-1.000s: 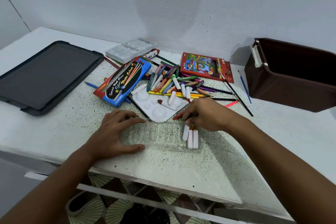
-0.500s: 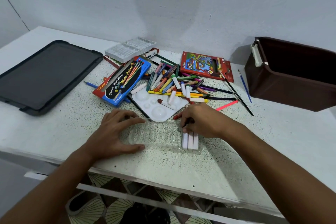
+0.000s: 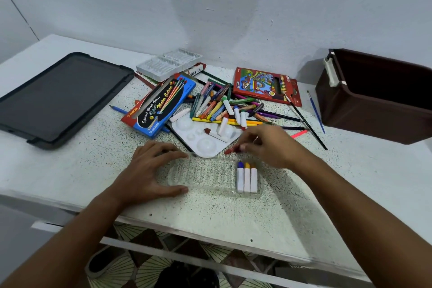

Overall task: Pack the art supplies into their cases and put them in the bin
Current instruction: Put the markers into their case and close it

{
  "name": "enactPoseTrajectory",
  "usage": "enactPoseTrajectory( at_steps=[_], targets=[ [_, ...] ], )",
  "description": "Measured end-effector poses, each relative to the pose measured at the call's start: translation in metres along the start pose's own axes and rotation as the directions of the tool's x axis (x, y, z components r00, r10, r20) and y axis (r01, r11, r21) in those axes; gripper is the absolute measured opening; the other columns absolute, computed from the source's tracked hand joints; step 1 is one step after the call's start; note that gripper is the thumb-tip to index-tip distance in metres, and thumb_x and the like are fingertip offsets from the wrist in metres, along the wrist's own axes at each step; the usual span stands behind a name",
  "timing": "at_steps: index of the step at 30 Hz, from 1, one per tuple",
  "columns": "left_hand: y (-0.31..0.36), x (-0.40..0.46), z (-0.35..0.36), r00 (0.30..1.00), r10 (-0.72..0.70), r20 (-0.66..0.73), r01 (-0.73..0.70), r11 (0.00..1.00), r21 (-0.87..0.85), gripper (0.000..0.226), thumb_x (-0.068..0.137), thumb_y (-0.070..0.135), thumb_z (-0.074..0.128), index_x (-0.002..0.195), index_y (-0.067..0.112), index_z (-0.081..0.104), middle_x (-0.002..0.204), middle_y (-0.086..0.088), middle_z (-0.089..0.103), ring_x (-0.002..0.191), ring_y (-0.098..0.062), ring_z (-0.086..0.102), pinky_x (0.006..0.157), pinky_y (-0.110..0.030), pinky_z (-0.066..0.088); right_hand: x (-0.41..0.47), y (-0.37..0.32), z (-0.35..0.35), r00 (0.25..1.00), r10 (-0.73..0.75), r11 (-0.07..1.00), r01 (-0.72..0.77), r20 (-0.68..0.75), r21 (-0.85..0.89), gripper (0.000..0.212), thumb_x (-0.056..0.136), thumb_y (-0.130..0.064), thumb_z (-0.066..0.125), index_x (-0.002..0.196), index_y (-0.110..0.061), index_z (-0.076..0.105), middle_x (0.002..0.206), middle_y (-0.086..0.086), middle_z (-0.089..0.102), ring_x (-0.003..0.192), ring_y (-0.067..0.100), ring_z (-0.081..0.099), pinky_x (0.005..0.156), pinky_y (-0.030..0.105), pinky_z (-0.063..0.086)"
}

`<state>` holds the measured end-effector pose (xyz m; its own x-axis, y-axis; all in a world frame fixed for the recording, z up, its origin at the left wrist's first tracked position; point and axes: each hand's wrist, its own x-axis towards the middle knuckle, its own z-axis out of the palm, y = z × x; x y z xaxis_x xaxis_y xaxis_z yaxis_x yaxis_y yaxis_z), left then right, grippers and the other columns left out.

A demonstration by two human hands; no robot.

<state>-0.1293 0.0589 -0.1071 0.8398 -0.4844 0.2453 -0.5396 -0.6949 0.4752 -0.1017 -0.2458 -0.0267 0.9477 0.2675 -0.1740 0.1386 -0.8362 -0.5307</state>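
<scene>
Three crayons (image 3: 247,179) now seated in clear tray (image 3: 203,174) | right hand (image 3: 268,147) lifted off, pinching red crayon (image 3: 231,150) | left hand (image 3: 149,170) fingers spread, bracing tray | packing barely begun.

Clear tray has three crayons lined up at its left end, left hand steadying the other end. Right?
Not quite. In the head view the three crayons sit at the right end of the clear tray, not the left. The left hand does rest at the other end, the left one, steadying it.

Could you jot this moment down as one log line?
left hand steadies clear tray | right hand picks red crayon | three crayons in tray
</scene>
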Motion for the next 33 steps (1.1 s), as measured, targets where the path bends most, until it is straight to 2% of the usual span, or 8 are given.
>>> enactPoseTrajectory(
  at_steps=[2,4,8,13,20,26,30,33],
  targets=[
    [0.000,0.000,0.000,1.000,-0.001,-0.006,0.001,1.000,-0.010,0.073,0.065,0.078,0.060,0.126,0.038,0.057,0.123,0.015,0.052,0.118,-0.009,0.041,0.096,-0.033,0.031,0.011,0.013,-0.008,0.984,0.071,0.994,-0.083,-0.164,-0.067,0.022,0.092,-0.020,0.062,0.114,-0.019,0.065,0.107,-0.001,0.063,0.093,0.017,0.060,0.074,0.027,0.046],
    [0.000,0.001,-0.001,1.000,-0.012,-0.008,0.011,1.000,-0.028,0.075,0.064,0.079,0.062,0.126,0.038,0.057,0.125,0.016,0.052,0.119,-0.008,0.041,0.097,-0.033,0.032,0.019,0.025,-0.011,0.969,0.104,0.974,-0.144,-0.223,-0.173,0.032,0.091,-0.018,0.062,0.123,-0.016,0.061,0.116,0.007,0.057,0.104,0.025,0.056,0.082,0.030,0.043],
    [-0.002,0.002,-0.003,1.000,0.002,0.011,-0.002,0.997,-0.079,0.074,0.062,0.073,0.067,0.127,0.039,0.056,0.126,0.018,0.051,0.119,-0.011,0.043,0.098,-0.034,0.032,0.024,0.038,-0.008,0.969,0.082,0.959,-0.140,-0.232,-0.248,0.027,0.088,-0.017,0.065,0.115,-0.018,0.063,0.111,0.007,0.054,0.103,0.028,0.053,0.084,0.035,0.047],
    [-0.007,0.003,-0.003,0.999,-0.008,0.034,0.012,0.992,-0.126,0.071,0.063,0.071,0.068,0.127,0.044,0.053,0.126,0.023,0.048,0.122,-0.006,0.039,0.100,-0.024,0.027,0.018,0.042,-0.003,0.966,0.014,0.921,-0.112,-0.258,-0.372,0.023,0.094,-0.024,0.056,0.117,-0.019,0.060,0.114,0.005,0.056,0.107,0.027,0.049,0.074,0.035,0.045],
    [-0.007,0.004,-0.001,1.000,0.002,0.031,0.003,0.988,-0.152,0.070,0.063,0.072,0.068,0.125,0.043,0.055,0.125,0.027,0.047,0.122,-0.003,0.038,0.098,-0.037,0.032,0.013,0.049,0.003,0.956,0.011,0.889,-0.144,-0.294,-0.435,0.027,0.095,-0.025,0.054,0.120,-0.017,0.058,0.118,0.005,0.058,0.112,0.025,0.047,0.079,0.034,0.042],
    [-0.008,0.004,0.001,1.000,0.010,-0.008,-0.011,0.988,-0.156,0.068,0.061,0.072,0.069,0.122,0.043,0.057,0.120,0.024,0.051,0.117,-0.006,0.042,0.097,-0.041,0.035,0.005,0.053,0.000,0.936,0.019,0.945,-0.132,-0.352,-0.300,0.026,0.093,-0.026,0.058,0.114,-0.013,0.066,0.109,0.005,0.059,0.100,0.026,0.055,0.078,0.032,0.043],
    [-0.010,0.003,0.002,0.999,0.025,-0.025,-0.029,0.987,-0.155,0.067,0.062,0.072,0.067,0.122,0.043,0.058,0.120,0.024,0.052,0.117,-0.004,0.042,0.098,-0.037,0.033,-0.004,0.041,-0.007,0.888,0.097,0.988,-0.139,-0.450,-0.061,0.017,0.089,-0.013,0.065,0.106,-0.015,0.068,0.102,0.002,0.055,0.083,0.015,0.056,0.071,0.023,0.044],
    [-0.009,0.004,0.003,0.999,0.034,-0.026,-0.037,0.988,-0.152,0.066,0.062,0.071,0.068,0.121,0.043,0.058,0.119,0.023,0.052,0.116,-0.005,0.043,0.097,-0.040,0.036,-0.011,0.031,-0.007,0.861,0.231,0.962,-0.132,-0.454,0.238,0.020,0.081,-0.010,0.074,0.097,-0.020,0.072,0.091,0.005,0.064,0.076,0.018,0.062,0.071,0.032,0.052]
  ],
)
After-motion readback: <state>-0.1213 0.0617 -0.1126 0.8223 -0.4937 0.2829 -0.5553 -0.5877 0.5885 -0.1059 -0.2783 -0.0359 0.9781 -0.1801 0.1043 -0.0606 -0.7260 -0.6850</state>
